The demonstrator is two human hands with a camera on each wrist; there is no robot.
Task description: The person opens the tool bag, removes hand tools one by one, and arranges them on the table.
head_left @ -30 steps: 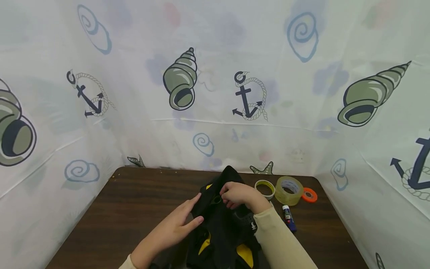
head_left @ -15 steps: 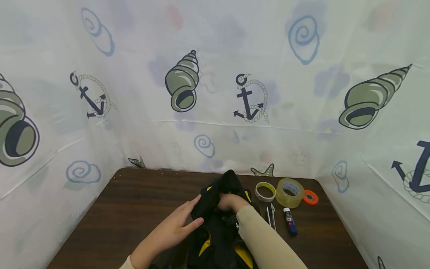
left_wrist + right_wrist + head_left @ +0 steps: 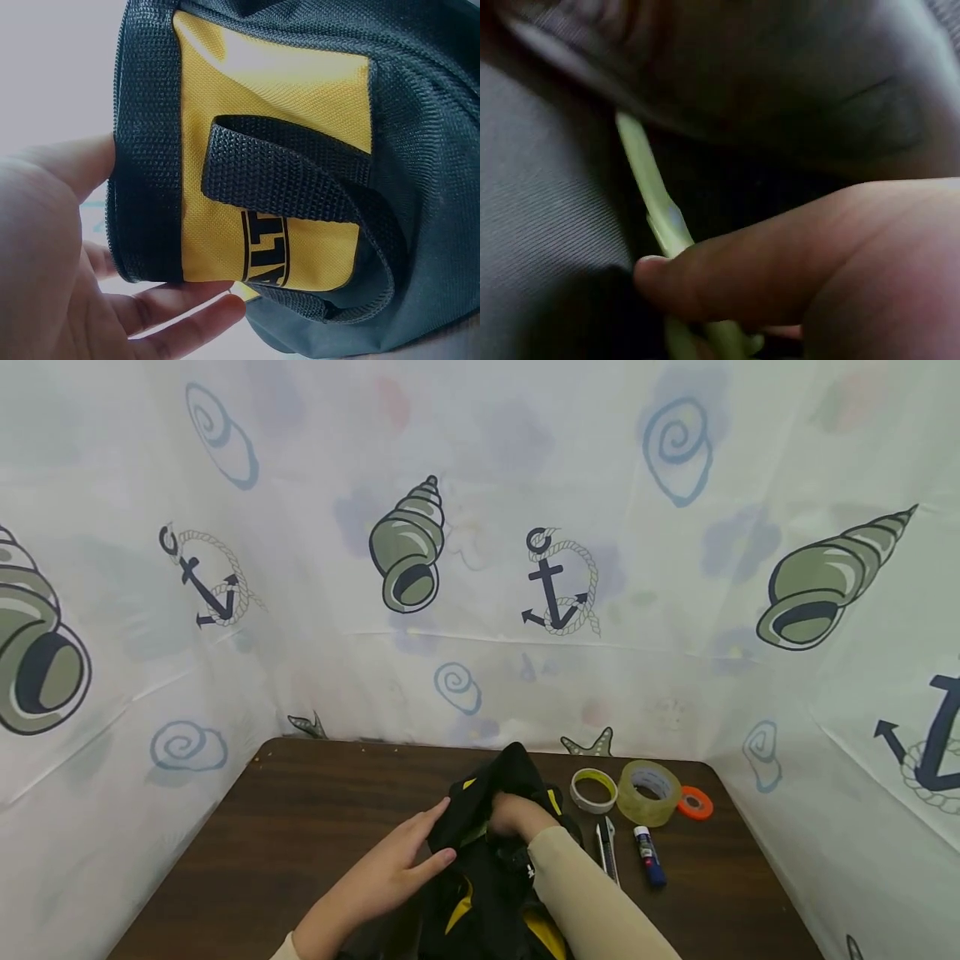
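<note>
A black tool bag (image 3: 474,860) with yellow panels lies on the table, its mouth facing up. At its left rim my left hand (image 3: 393,864) holds the zippered edge; the left wrist view shows the fingers at the lower corner of a yellow end panel with a black webbing loop (image 3: 285,169). My right hand (image 3: 517,814) reaches into the bag, its fingers hidden from the head view. In the right wrist view its thumb (image 3: 705,277) presses on a pale yellow-green, strip-like thing (image 3: 649,172) amid dark fabric. I cannot tell what that thing is.
Right of the bag on the brown table (image 3: 315,827) are a white-and-yellow tape roll (image 3: 581,802), a clear packing tape roll (image 3: 626,802), an orange ring-shaped roll (image 3: 705,804), a utility knife (image 3: 606,852) and a glue stick (image 3: 650,857). A patterned cloth (image 3: 480,693) surrounds the table.
My right hand has moved from above the bag's mouth down into it. The utility knife, hidden by the right arm before, now shows. My left hand keeps its place at the rim.
</note>
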